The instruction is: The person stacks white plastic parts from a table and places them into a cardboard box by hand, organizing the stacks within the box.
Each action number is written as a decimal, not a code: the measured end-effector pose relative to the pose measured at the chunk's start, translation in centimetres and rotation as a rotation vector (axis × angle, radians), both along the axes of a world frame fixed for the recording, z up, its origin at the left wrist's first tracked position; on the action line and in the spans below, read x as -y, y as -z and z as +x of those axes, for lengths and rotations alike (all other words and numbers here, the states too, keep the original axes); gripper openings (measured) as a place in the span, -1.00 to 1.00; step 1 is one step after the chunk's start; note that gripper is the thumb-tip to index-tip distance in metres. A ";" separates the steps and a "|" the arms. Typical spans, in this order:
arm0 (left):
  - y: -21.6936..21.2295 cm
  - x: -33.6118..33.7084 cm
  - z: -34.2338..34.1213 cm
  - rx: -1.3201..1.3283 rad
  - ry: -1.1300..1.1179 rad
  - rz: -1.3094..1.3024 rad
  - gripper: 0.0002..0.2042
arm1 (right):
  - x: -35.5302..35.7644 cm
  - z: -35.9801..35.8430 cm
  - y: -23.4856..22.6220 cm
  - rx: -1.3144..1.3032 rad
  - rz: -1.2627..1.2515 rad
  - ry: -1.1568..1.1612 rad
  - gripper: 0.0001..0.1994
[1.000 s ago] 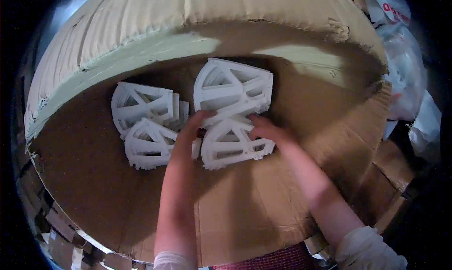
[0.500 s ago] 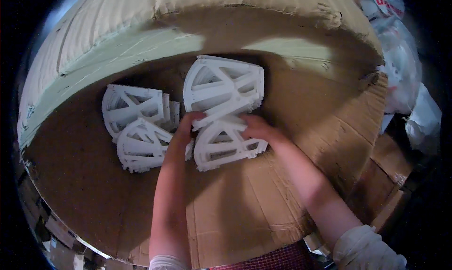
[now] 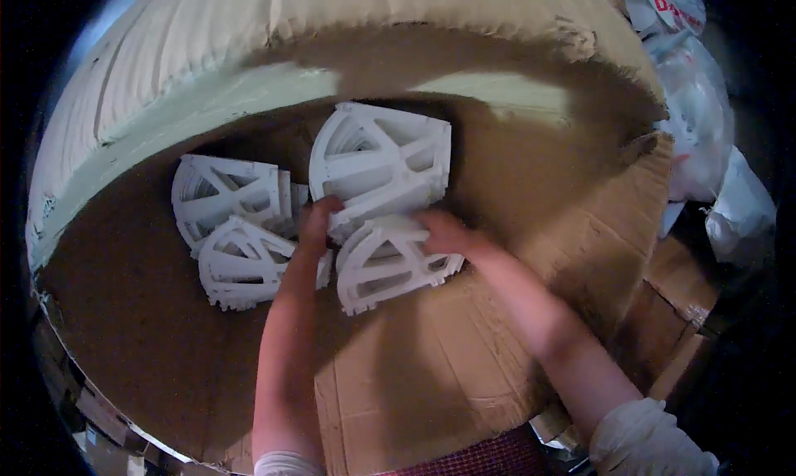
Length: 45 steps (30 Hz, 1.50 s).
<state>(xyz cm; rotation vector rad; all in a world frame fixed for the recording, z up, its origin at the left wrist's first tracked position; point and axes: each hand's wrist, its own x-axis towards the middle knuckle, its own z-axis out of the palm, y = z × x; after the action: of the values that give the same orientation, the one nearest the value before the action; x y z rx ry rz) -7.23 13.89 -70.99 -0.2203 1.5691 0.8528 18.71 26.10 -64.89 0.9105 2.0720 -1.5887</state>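
Four groups of white fan-shaped plastic frames lie in the large cardboard container. At the far middle is the largest stack [image 3: 388, 157], and my left hand [image 3: 318, 221] grips its near left edge, with fingertips partly hidden. Just nearer sits another stack [image 3: 377, 281]. My right hand [image 3: 446, 232] has its fingers bent over that stack's far right side, close to the far stack's lower edge. To the left are a far-left stack [image 3: 228, 194] and a near-left stack [image 3: 240, 269], the latter partly behind my left forearm.
The container's curved cardboard wall [image 3: 448, 7] rises on the far side. Its brown cardboard floor [image 3: 489, 352] shows creases. Outside on the right lie clear plastic bags [image 3: 692, 103] and cardboard pieces [image 3: 680, 281]. A dark red woven cloth [image 3: 489, 458] is at the bottom edge.
The far middle stack has shifted slightly left, and more of its top face shows. Both hands remain at the middle stacks. The whole view has moved a little.
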 end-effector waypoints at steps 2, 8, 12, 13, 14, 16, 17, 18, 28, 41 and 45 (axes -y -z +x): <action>1.0 0.2 -0.9 -0.048 -0.010 -0.110 -0.61 | -0.4 -1.5 -0.7 0.106 0.014 -0.014 -0.43; 0.9 0.2 -1.5 -0.234 0.202 -0.187 -0.52 | -2.4 -3.9 -2.1 0.243 -0.094 -0.069 -0.48; 0.9 -1.3 -0.1 -0.257 0.227 -0.155 -0.54 | -2.2 -3.7 -0.6 0.247 0.085 -0.234 -0.55; 0.3 -1.8 0.3 -0.179 0.170 -0.083 -0.53 | -2.0 -3.1 -0.4 0.292 0.136 -0.295 -0.55; -0.4 -1.7 0.7 -0.105 0.110 -0.013 -0.52 | -1.7 -2.4 0.0 0.333 0.184 -0.358 -0.56; -1.1 -1.3 0.0 -0.051 0.070 0.034 -0.51 | -0.3 -2.1 0.5 0.320 0.226 -0.243 -0.56; -1.0 0.2 -1.2 -0.074 0.089 0.000 -0.52 | 1.0 -3.5 0.3 0.292 0.230 -0.191 -0.56; -1.2 2.1 -2.7 -0.100 0.106 -0.038 -0.52 | 1.7 -4.9 0.0 0.296 0.204 -0.198 -0.53; -13.8 5.7 1.2 -0.307 1.269 -0.150 -0.56 | -2.3 -4.8 -4.8 0.509 0.041 -0.227 -0.41; -10.5 12.8 8.8 -0.320 1.557 -0.025 -0.38 | 0.7 -5.9 -5.8 0.685 0.549 -0.405 -0.40; -17.2 16.3 6.8 -0.506 1.369 -0.049 -0.23 | 4.2 -6.7 -11.7 0.703 0.525 -0.430 -0.23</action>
<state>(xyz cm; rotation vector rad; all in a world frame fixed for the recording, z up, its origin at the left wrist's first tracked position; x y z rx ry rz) -0.41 -2.36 -53.83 1.0185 1.7164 -0.2512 12.04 21.86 -53.23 0.9189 1.9693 -0.4082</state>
